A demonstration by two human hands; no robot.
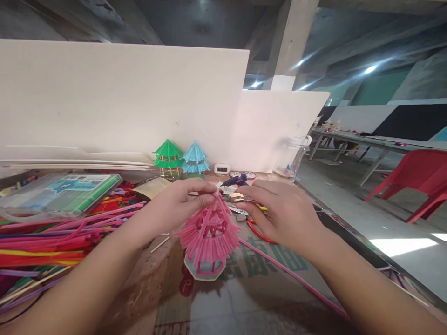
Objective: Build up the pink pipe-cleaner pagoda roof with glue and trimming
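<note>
A small pink tiered pavilion model (pixel 213 232), covered in fuzzy pipe cleaners, stands on a pale angular base in front of me. My left hand (pixel 188 200) pinches the thin stick at its top between thumb and fingers. To the right of the peak, my right hand (pixel 275 207) is closed around a slim metal tool (pixel 239 197), perhaps tweezers, its tip close to the model's peak. A long pink pipe cleaner (pixel 293 274) runs from beside the model across the table. Under my right hand lies a red-handled tool (pixel 258 231), partly hidden.
Bundles of coloured pipe cleaners (pixel 70 232) and a clear plastic case (pixel 59 193) fill the left. Behind stand green (pixel 168 156) and blue (pixel 194 158) pavilion models, a small clock (pixel 221 168), a glue gun (pixel 235 179) and a clear jug (pixel 291 156). White boards (pixel 122 102) close off the back.
</note>
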